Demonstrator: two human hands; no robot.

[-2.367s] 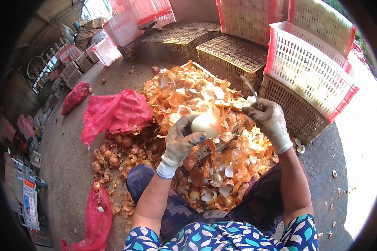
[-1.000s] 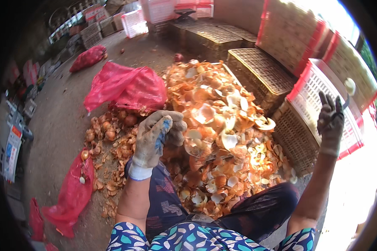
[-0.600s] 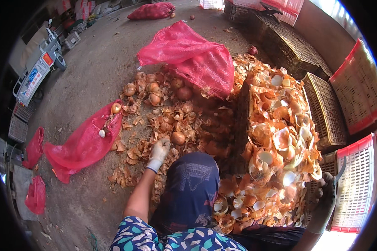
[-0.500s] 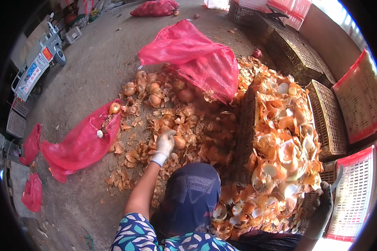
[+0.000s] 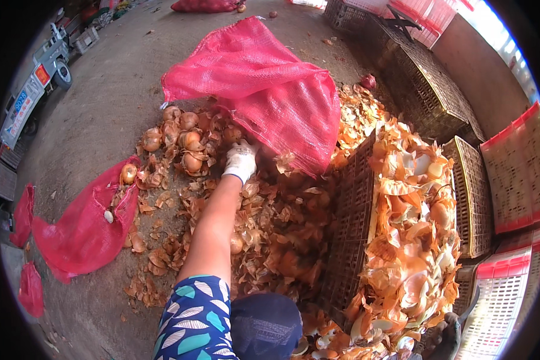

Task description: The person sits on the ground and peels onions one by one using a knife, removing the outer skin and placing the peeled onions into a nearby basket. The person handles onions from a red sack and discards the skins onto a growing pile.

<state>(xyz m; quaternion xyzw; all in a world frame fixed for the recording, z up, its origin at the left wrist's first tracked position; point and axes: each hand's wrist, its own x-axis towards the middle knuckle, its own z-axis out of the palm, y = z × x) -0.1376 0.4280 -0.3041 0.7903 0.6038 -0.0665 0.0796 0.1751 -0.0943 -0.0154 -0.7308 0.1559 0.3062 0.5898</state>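
My left hand (image 5: pixel 241 161), in a white glove, reaches forward into a heap of brown onions. Its fingertips are lost among the onions and skins, so I cannot tell whether they grip anything. Right beyond them sits an onion (image 5: pixel 231 134), by the edge of a big pink mesh sack (image 5: pixel 282 90). At the lower right my right hand (image 5: pixel 447 339), dark-gloved, is closed around a knife (image 5: pixel 472 305) whose blade points upward. Between the hands stands a brown plastic crate (image 5: pixel 349 222), heaped with peeled onion skins (image 5: pixel 411 240).
More onions (image 5: pixel 192 161) lie left of my hand. Another pink sack (image 5: pixel 90 225) is spread on the floor, an onion (image 5: pixel 128 173) on its edge. Stacked crates (image 5: pixel 426 78) line the right side, near white-and-red baskets (image 5: pixel 501 300). A cargo vehicle (image 5: pixel 27 108) stands far left.
My left hand has moved forward, from the loose skins up to the onions beside the big sack. My right hand has sunk toward the lower edge, still with the knife. The whole view has shifted.
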